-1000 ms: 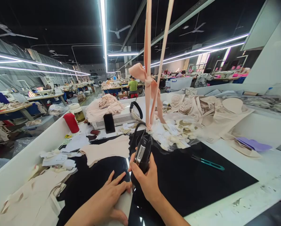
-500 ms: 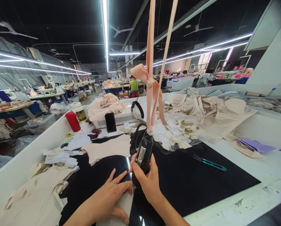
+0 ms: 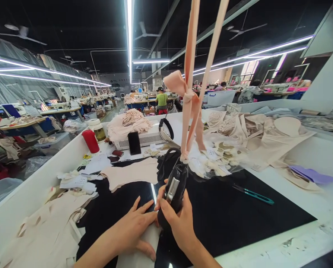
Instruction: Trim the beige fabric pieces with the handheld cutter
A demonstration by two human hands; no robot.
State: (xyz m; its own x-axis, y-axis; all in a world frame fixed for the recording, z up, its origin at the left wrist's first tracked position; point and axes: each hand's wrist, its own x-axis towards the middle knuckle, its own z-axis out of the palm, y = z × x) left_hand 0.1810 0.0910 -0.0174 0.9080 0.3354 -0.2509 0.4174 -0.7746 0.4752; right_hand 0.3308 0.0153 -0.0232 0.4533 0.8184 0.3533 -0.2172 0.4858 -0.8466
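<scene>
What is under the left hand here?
The left hand lies flat on a pale fabric piece on the black mat; whatever is beneath the palm is hidden.

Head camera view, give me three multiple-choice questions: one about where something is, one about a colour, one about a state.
1. Where do the teal scissors lie?
A. on the black mat, to the right of the hands
B. on the white vented box
C. in the left hand

2. What colour is the cylinder-shaped container by the table's left wall?
A. blue
B. red
C. green

3. What is the right hand doing?
A. resting flat and empty
B. gripping the black handheld tool that hangs from peach straps
C. holding the phone

Answers: 1 A, they lie on the dark mat; 2 B, it is plainly red; 3 B, fingers wrap the tool, while the left hand presses pale fabric.
</scene>
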